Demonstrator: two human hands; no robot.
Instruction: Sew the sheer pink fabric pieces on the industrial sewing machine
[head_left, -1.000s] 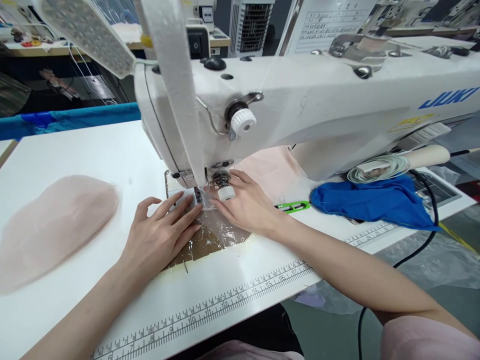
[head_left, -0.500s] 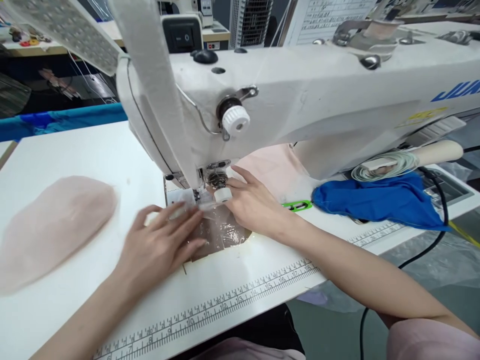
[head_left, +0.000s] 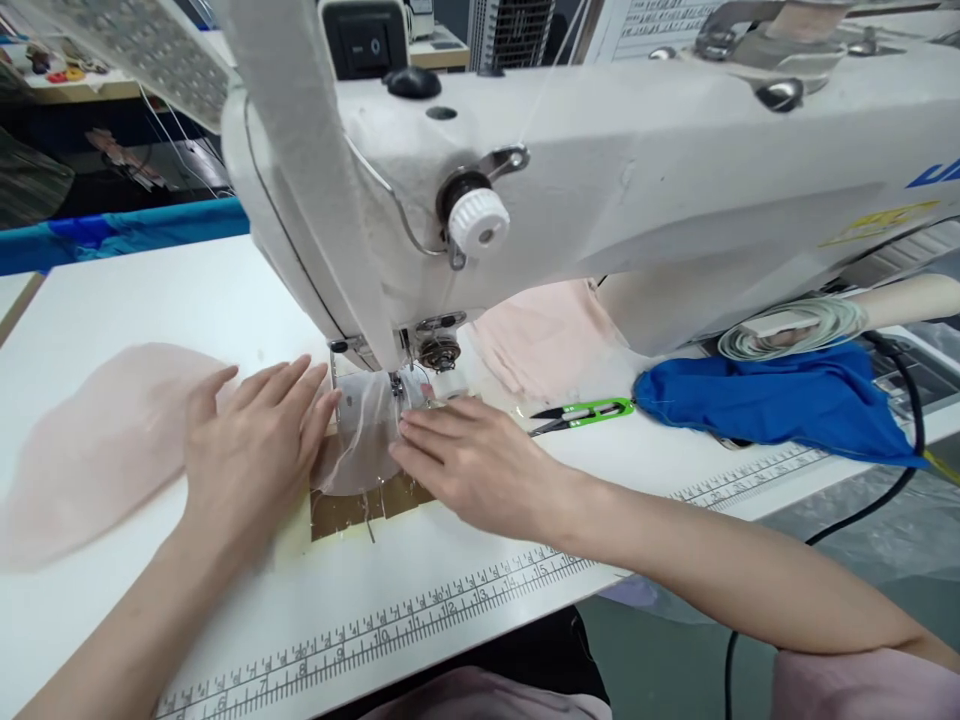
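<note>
Under the presser foot (head_left: 396, 384) of a white sewing machine (head_left: 600, 190) lies a small sheer whitish fabric piece (head_left: 364, 440). My left hand (head_left: 255, 435) rests left of it, fingers spread, its thumb near the fabric's left edge. My right hand (head_left: 480, 465) lies flat with fingers stretched toward the needle area, its fingertips at the fabric's right edge. A pale pink sheer piece (head_left: 105, 450) lies on the table left of my left hand. Green thread snips (head_left: 592, 410) sit beyond my right hand.
Folded pink fabric (head_left: 540, 335) lies under the machine arm. At the right are a blue cloth (head_left: 765, 400), a coiled pale green tape (head_left: 795, 325) and a black cable (head_left: 911, 400). A printed ruler (head_left: 420, 620) runs along the white table's front edge.
My left hand has moved left, off the needle area. My right hand has drawn back toward me, and the snips and the sheer piece show more fully. The view has shifted slightly.
</note>
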